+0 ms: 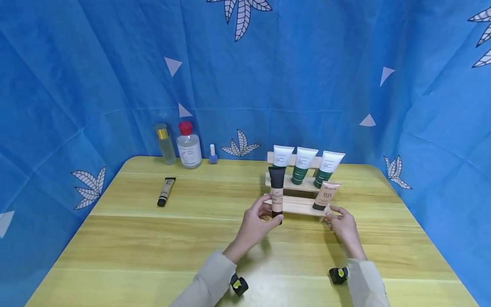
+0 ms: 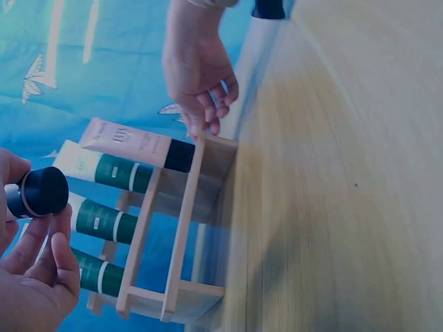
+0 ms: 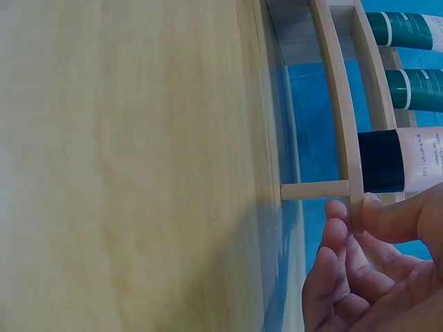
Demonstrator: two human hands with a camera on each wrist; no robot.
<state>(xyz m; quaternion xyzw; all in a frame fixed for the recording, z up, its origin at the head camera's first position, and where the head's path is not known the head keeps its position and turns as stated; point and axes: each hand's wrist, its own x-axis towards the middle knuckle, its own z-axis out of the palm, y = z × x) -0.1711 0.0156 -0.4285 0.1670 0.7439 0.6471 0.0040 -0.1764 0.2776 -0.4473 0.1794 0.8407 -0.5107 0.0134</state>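
My left hand (image 1: 255, 224) grips a beige tube with a black cap (image 1: 277, 192), held upright in front of the wooden rack's left part. In the left wrist view the tube's round black end (image 2: 47, 191) shows between thumb and fingers. My right hand (image 1: 344, 226) pinches the right end of the rack's lower shelf (image 3: 355, 162) between thumb and fingers. On that shelf, close to this hand, stands a pink BB cream tube (image 1: 326, 195) on its dark cap. Behind, the upper shelf bears three white-and-green tubes (image 1: 304, 165); the left one is partly hidden by the held tube.
A small beige tube with a black cap (image 1: 166, 192) lies on the table (image 1: 153, 251) at left. Along the back edge stand a gold-collared bottle (image 1: 166, 147), a red-capped clear bottle (image 1: 189, 149) and a small blue nail polish bottle (image 1: 213, 157). A blue curtain (image 1: 238, 85) hangs behind.
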